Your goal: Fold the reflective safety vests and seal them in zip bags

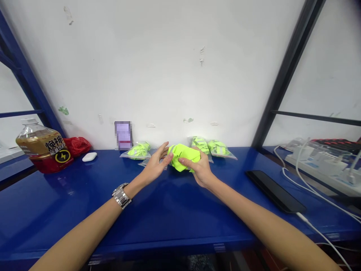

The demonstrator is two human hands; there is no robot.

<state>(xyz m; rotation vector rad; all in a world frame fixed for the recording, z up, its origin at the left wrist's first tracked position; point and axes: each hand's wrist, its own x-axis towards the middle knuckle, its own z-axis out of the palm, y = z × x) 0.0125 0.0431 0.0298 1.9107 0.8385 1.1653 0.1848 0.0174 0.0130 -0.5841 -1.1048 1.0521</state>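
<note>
A bundled neon-yellow cloth (184, 156) with a grey reflective stripe is held above the blue table, near the wall. My right hand (199, 165) grips its right side, thumb on the front. My left hand (156, 162), with a metal watch on the wrist, is at the cloth's left edge, fingers apart; whether it touches is unclear. Behind the hands, one clear bag of yellow cloth (139, 149) lies to the left. Two more bags, one (200, 143) beside another (218, 148), lie to the right. A clear plastic bag (144, 162) is partly hidden behind my left hand.
On the blue table (169, 214), a large bottle (45, 146), a red bag (76, 146) and a white case (89, 157) are at left. A pixelated phone-like object (123, 135) leans on the wall. At right are a black phone (275, 191), cables and a power strip (321, 162).
</note>
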